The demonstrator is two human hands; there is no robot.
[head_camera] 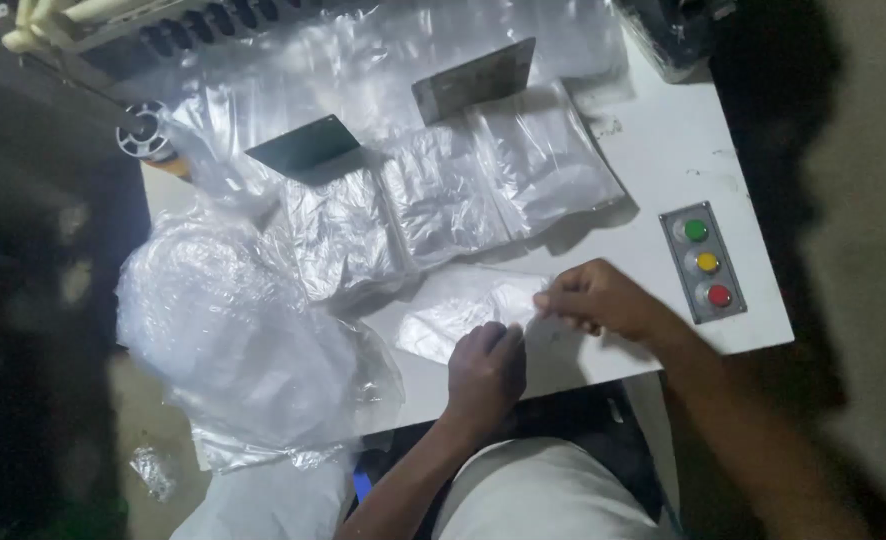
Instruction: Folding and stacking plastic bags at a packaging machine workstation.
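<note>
A small, flat, clear plastic bag (463, 310) lies on the near part of the white work table (663, 150), and both hands are on it. The left hand (485, 368) rests knuckles-up on the bag's near edge, its fingers curled together and pressing the film down against the table. The right hand (595, 298) is at the bag's right end, with thumb and fingertips pinched shut on the corner of the film. The two hands are near each other but do not touch.

Just beyond the bag, toward the far side, sit three stacks of clear plastic bags (443, 195) side by side, running from left to right. Two dark, flat metal plates (473, 80) stand tilted behind these stacks, one to the left and one farther right. At the left edge of the table a large, crumpled heap of clear plastic sheeting (228, 330) spills over the side and hangs toward the floor. More loose clear film covers the far part of the table.

On the right side of the table, just beside the right wrist, a grey rectangular control panel (703, 262) holds three round buttons in a row: green farthest, yellow in the middle, red nearest. At the far left a small round metal spool (143, 130) shows beside the sheeting.
</note>
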